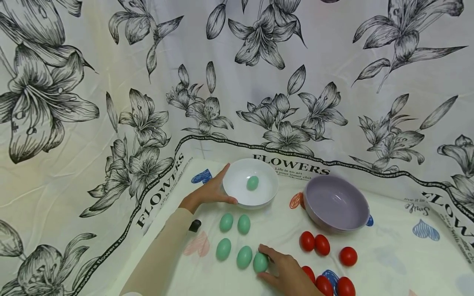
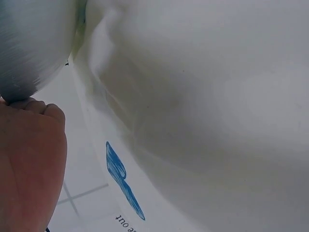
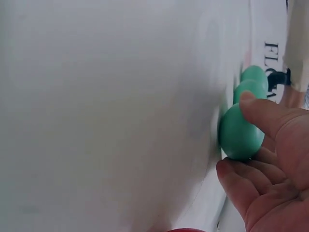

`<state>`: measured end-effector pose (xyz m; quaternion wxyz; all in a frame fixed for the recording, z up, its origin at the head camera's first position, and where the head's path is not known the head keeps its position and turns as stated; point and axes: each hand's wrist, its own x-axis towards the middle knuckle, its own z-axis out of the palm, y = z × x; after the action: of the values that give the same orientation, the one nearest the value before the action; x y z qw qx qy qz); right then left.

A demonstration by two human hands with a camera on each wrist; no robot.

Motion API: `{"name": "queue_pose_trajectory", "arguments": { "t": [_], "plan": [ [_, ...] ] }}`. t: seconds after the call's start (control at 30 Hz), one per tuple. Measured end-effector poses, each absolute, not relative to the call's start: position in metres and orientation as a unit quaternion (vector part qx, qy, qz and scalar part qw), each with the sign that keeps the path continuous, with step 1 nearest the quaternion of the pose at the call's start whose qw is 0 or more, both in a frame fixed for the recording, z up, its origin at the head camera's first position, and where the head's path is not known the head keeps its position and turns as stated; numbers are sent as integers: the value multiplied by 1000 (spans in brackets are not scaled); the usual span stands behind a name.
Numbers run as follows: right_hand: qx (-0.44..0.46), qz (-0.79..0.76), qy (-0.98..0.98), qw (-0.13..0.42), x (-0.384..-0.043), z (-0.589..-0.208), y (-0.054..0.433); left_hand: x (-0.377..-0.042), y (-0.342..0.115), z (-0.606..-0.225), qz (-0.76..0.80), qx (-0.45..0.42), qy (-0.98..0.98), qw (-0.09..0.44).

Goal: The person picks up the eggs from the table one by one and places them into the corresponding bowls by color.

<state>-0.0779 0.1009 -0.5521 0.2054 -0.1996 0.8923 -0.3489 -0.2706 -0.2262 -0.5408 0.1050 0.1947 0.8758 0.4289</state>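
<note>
My left hand (image 1: 212, 190) grips the side of a white bowl (image 1: 267, 193), thumb at the near side and fingers at the far side. One green egg (image 1: 252, 183) lies inside that bowl. In the left wrist view, the hand (image 2: 31, 159) meets the bowl's outer wall (image 2: 36, 43). Lower in the head view, my right hand (image 1: 290, 273) pinches another green egg (image 1: 261, 262) on the cloth between thumb and fingers. The right wrist view shows this egg (image 3: 239, 134) between thumb and fingers. Several green eggs (image 1: 244, 257) lie to its left.
A purple bowl (image 1: 335, 201) stands to the right of the white one. Several red eggs (image 1: 322, 245) lie on the cloth below it, some close to my right hand. A small black object (image 1: 195, 225) sits beside my left forearm. Flower-printed fabric (image 1: 207, 144) rises behind.
</note>
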Motion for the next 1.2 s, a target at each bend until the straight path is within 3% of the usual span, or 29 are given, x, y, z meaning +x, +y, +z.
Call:
{"name": "queue_pose_trajectory", "arguments": {
  "t": [0.17,0.27,0.5,0.67,0.9,1.2],
  "plan": [
    [-195,-368,884,214,-82,-545,101,-270,-229,-541,427,191,877,109],
    [-199,-381,882,192,-91,-533,102,-270,-231,-541,423,191,879,112],
    [-274,-387,881,0,-129,-490,99,-271,-235,-544,427,192,877,110],
    [-310,-379,870,-68,-165,-463,89,-269,-235,-543,432,195,873,111],
    [-319,-389,860,-88,-212,-449,67,-268,-232,-543,442,204,865,118],
    [-282,-350,893,-36,-265,-474,41,-269,-228,-541,448,202,863,119]
  ]
}}
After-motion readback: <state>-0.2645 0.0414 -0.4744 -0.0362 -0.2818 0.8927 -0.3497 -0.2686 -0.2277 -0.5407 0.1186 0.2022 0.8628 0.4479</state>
